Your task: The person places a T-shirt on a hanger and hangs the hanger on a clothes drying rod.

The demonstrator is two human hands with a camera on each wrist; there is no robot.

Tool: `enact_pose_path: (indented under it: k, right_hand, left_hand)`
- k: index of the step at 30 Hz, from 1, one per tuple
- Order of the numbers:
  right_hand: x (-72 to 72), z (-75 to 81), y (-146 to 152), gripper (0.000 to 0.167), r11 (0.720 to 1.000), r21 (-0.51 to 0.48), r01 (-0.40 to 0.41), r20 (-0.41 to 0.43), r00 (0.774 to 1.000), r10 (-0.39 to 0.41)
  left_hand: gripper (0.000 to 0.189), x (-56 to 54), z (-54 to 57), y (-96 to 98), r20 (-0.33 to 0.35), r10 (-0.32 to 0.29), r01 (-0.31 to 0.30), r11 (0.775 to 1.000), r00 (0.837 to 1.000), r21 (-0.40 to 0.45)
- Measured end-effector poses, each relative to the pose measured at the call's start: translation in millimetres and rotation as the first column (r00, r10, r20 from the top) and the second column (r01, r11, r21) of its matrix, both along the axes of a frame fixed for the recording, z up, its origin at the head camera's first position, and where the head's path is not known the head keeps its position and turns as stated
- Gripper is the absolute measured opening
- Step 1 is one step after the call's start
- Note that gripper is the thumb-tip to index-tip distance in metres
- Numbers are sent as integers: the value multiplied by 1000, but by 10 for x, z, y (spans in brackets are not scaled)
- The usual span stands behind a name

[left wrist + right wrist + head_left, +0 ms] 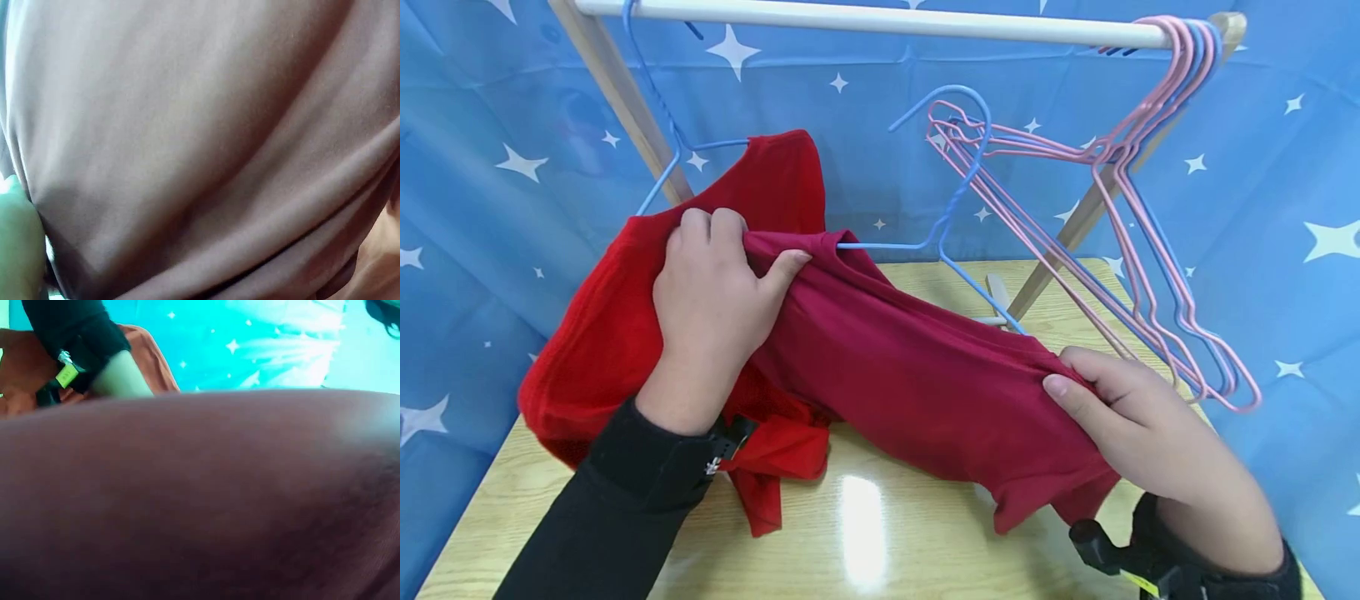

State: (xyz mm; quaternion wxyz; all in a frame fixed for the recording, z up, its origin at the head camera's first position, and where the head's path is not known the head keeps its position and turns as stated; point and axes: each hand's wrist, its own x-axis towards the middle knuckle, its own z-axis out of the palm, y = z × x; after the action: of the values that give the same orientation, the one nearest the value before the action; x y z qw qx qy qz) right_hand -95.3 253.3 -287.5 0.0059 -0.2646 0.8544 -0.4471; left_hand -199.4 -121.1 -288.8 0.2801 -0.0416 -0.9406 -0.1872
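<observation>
A maroon garment point(910, 375), with what looks like a short sleeve hanging at the lower right, is stretched between both hands. My left hand point(711, 287) pinches its upper left edge between thumb and fingers. At the opposite end my right hand point(1142, 421) grips the edge, thumb on top. A blue wire hanger point(958, 204) sits partly inside the garment; its hook and neck stick up out of the opening, and its arm ends are hidden by cloth. The same cloth point(175, 137) fills most of the left wrist view and blocks much of the right wrist view.
Behind my left hand a bright red garment point(602, 333) hangs on another blue hanger point(679, 142) from the white rail point(880, 21). Several pink and blue hangers point(1112, 158) hang at the rail's right end. Below lies a wood-grain table point(797, 550); a starry blue curtain point(850, 133) stands behind.
</observation>
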Motion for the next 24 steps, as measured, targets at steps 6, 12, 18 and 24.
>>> enact_pose_path:
  k: [6,12,18,24]
  right_hand:
    - [24,-136,112,46,764,-613,-199,409,748,523]
    - [91,-233,-62,56,483,-869,-110,355,541,762]
    - [114,-137,-270,58,498,-820,-280,198,679,707]
    - [133,28,-453,49,683,-687,-248,182,852,492]
  left_hand:
    - [44,-94,-135,35,-130,-136,123,987,982,-101]
    - [34,-75,-191,211,-92,-158,147,982,983,-117]
    - [49,-59,-42,442,70,-243,242,970,967,28]
    - [72,-2,72,608,14,-412,408,907,911,103]
